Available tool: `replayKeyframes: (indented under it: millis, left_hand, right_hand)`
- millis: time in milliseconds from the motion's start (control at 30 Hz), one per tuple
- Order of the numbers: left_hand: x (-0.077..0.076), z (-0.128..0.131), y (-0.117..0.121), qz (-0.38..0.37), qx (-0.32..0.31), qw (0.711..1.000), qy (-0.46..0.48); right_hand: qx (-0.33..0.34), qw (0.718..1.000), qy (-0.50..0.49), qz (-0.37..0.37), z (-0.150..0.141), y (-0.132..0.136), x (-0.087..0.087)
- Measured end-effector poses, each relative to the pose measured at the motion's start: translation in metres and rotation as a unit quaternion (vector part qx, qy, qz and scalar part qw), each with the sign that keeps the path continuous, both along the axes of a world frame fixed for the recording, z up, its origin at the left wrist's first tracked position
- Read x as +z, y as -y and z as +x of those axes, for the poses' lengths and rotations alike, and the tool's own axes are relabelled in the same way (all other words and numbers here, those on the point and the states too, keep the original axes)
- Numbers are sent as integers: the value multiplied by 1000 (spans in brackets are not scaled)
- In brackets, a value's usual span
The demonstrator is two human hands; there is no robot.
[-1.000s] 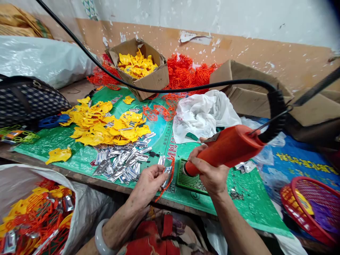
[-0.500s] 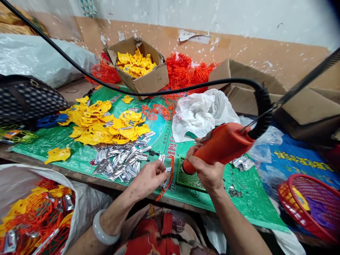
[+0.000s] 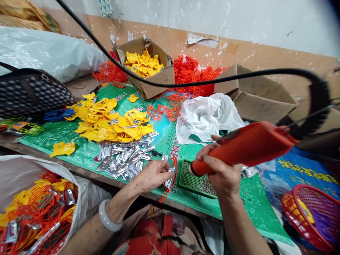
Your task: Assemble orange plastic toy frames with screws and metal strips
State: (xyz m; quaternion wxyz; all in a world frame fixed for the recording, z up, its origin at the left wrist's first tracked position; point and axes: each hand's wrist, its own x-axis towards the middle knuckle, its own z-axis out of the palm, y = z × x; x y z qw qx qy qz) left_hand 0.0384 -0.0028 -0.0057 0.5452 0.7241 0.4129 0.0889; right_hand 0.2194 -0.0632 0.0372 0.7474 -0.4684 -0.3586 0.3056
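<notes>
My right hand (image 3: 225, 170) is wrapped around an orange-covered electric screwdriver (image 3: 241, 147), with a black cable running from its rear. The screwdriver is tilted, its tip low over a green perforated tray (image 3: 183, 179) of tiny metal bits, probably screws. Whether the tip touches them I cannot tell. At the table's front edge, my left hand (image 3: 154, 175) pinches a silver metal piece (image 3: 169, 182) together with an orange plastic frame (image 3: 174, 177). Beside that hand lies a heap of silver metal pieces (image 3: 127, 159), with yellow plastic parts (image 3: 106, 122) piled behind it.
A cardboard box (image 3: 156, 81) of yellow parts stands behind, near orange netted plastic (image 3: 186, 71). A white cloth bag (image 3: 204, 117) lies behind the tray. At front left is a sack (image 3: 90, 198) of mixed parts; a red basket (image 3: 294, 212) sits right. The black cable (image 3: 180, 85) hangs across.
The screwdriver has swung, its rear end going right and the body lying flatter, while its tip stays over the tray. The cable moved with it. My left hand keeps its pinch; the view shifted slightly.
</notes>
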Motion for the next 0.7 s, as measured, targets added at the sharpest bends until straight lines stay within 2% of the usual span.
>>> replayKeyframes:
  millis: [133,233,367,533,700]
  left_hand:
    - [-6,1,1,6,-2,1000,10]
    - [-9,1,2,9,-4,1000,13]
    - [-9,3,3,8,-5,1000,16]
    - [-5,3,4,1,-2,1000,21]
    - [-3,3,5,0,-1,1000,23]
  right_hand:
    - [66,996,-23,47,1,9,22]
    - [119,989,-46,73,-6,17,30]
    - [164,982,-48,84,-18,25,30]
    - [171,983,-27,60,-27,25,25]
    - [188,979,-29,69,-28,24,23]
